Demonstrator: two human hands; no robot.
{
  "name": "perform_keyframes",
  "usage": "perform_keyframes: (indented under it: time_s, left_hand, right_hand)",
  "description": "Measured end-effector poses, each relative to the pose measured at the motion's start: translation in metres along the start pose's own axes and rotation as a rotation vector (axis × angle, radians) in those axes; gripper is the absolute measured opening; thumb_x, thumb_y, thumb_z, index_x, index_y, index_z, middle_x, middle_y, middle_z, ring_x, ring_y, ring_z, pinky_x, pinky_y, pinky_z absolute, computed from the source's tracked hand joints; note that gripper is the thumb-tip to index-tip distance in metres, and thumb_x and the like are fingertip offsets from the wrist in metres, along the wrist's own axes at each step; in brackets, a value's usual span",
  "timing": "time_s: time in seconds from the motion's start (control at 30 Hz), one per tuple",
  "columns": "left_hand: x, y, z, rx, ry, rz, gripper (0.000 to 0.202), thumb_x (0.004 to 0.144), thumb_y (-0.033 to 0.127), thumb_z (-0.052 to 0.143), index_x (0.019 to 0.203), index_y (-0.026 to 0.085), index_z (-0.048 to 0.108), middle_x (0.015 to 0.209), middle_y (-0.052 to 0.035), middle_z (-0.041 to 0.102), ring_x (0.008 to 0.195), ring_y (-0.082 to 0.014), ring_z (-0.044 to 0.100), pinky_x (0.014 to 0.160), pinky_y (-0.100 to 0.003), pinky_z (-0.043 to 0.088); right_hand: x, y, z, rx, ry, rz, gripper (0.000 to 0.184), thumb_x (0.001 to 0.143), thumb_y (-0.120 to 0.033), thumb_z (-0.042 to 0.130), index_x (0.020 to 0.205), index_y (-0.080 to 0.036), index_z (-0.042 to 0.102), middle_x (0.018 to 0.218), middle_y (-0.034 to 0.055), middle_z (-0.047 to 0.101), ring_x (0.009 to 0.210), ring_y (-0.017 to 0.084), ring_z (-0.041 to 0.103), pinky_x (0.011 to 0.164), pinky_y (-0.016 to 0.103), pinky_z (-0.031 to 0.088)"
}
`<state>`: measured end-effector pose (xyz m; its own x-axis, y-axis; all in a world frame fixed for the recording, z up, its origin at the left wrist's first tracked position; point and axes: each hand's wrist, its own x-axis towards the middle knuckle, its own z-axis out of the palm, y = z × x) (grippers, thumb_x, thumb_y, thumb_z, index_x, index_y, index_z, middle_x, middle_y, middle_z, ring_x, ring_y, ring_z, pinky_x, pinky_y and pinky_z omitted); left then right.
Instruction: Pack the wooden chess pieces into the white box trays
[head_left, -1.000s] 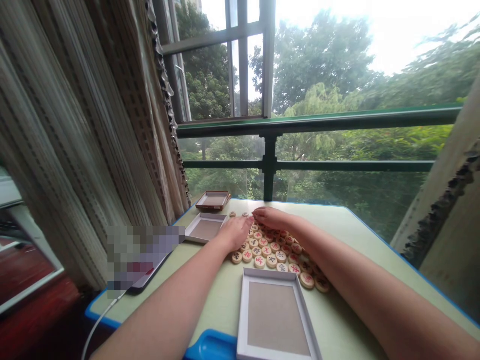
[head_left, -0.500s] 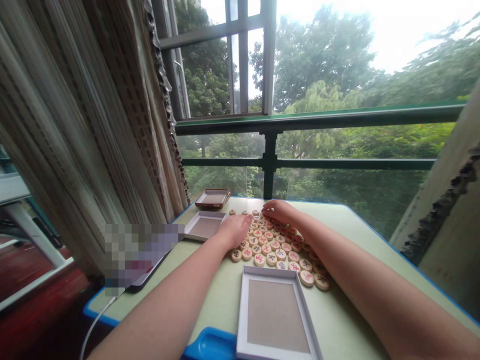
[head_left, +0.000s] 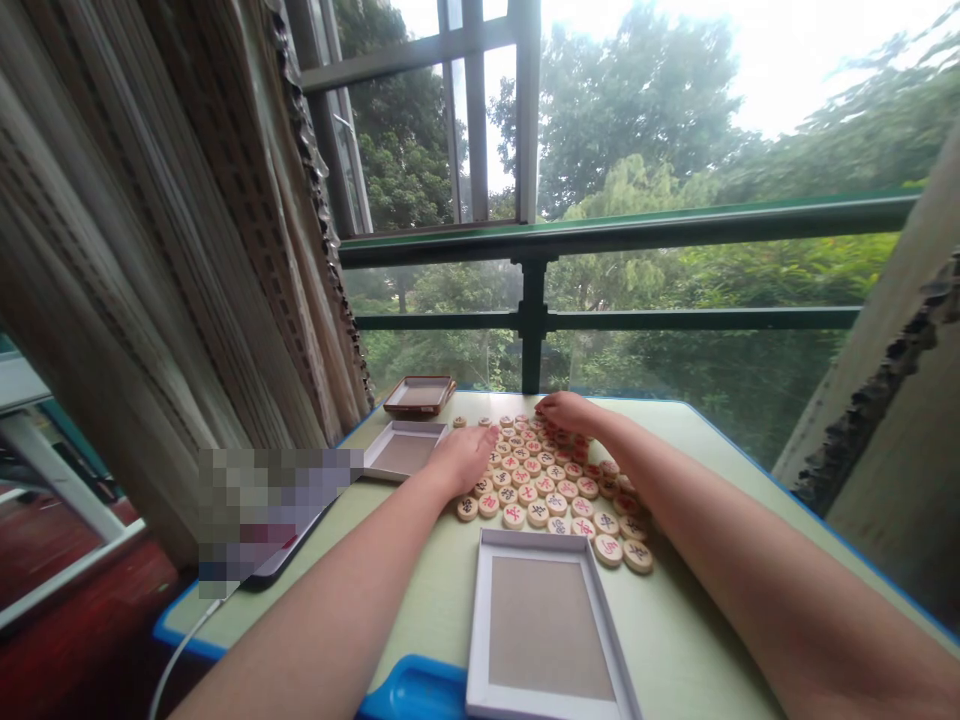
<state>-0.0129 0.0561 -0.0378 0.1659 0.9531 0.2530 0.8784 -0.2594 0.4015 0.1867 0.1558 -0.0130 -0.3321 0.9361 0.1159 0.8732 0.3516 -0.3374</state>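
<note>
Round wooden Chinese chess pieces (head_left: 555, 505) with red and black characters lie in a wide cluster on the pale green table. My left hand (head_left: 466, 460) rests against the cluster's left edge, fingers stretched forward. At the far right side of the pieces is my right hand (head_left: 568, 411), fingers reaching left and loosely curved around the border. Neither hand visibly lifts a piece. My right hand and forearm hide some pieces. Nearest me stands a shallow white box tray (head_left: 553, 630) with a grey-brown bottom.
Left of the pieces sit another white tray (head_left: 400, 450) and a brown-edged box (head_left: 418, 395). A partly blurred device (head_left: 289, 545) with a white cable (head_left: 180, 640) lies on the left table edge. A blue molded recess (head_left: 416, 688) is at the front. Curtains and railing border the table.
My right hand has shifted slightly right, leaving a wider gap between the hands and uncovering more pieces. My left hand stays by the left edge. The view has shifted a little.
</note>
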Motion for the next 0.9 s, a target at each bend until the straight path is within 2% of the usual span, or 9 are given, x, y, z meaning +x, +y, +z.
perform_keyframes:
  time_s: [0.2,0.37,0.7,0.8,0.9]
  left_hand:
    - [0.0,0.0,0.0,-0.007,-0.009,-0.001,0.055,0.09,0.046,0.016,0.104,0.018,0.063,0.116,-0.0088,0.061,0.113,-0.0201,0.051,0.098,-0.028,0.034]
    - [0.0,0.001,0.0,0.023,-0.006,0.006,0.055,0.091,0.044,0.016,0.105,0.017,0.062,0.116,-0.0098,0.061,0.111,-0.0208,0.053,0.096,-0.029,0.035]
    - [-0.002,0.003,-0.002,0.025,0.0,0.009,0.054,0.09,0.044,0.017,0.104,0.017,0.062,0.116,-0.0098,0.061,0.11,-0.0213,0.053,0.095,-0.029,0.036]
    - [-0.001,0.002,-0.001,0.031,0.004,0.013,0.055,0.091,0.044,0.016,0.103,0.017,0.063,0.114,-0.0104,0.062,0.107,-0.0214,0.055,0.093,-0.03,0.038]
    - [-0.001,0.001,-0.001,0.029,0.006,0.025,0.054,0.091,0.043,0.016,0.103,0.018,0.063,0.114,-0.0099,0.062,0.107,-0.0209,0.055,0.094,-0.029,0.038]
  right_hand:
    - [0.001,0.002,-0.008,0.082,-0.042,0.046,0.033,0.074,-0.014,0.051,0.102,-0.019,0.069,0.099,0.0035,0.069,0.085,0.016,0.062,0.074,0.02,0.044]
    - [0.001,0.008,-0.012,0.117,-0.056,0.079,0.041,0.07,-0.005,0.051,0.106,-0.016,0.066,0.106,0.006,0.066,0.091,0.018,0.061,0.075,0.021,0.045]
    - [-0.003,0.004,-0.014,0.123,-0.118,0.073,0.042,0.069,-0.004,0.051,0.104,-0.02,0.068,0.096,0.0028,0.069,0.08,0.015,0.063,0.068,0.02,0.047]
    - [0.0,0.008,-0.018,0.071,-0.065,0.077,0.04,0.069,-0.004,0.051,0.104,-0.018,0.067,0.1,0.0059,0.068,0.087,0.018,0.062,0.073,0.023,0.047]
    - [0.003,0.016,-0.025,-0.009,0.006,0.103,0.028,0.069,-0.009,0.057,0.092,-0.013,0.07,0.09,0.0134,0.069,0.09,0.026,0.062,0.077,0.032,0.047]
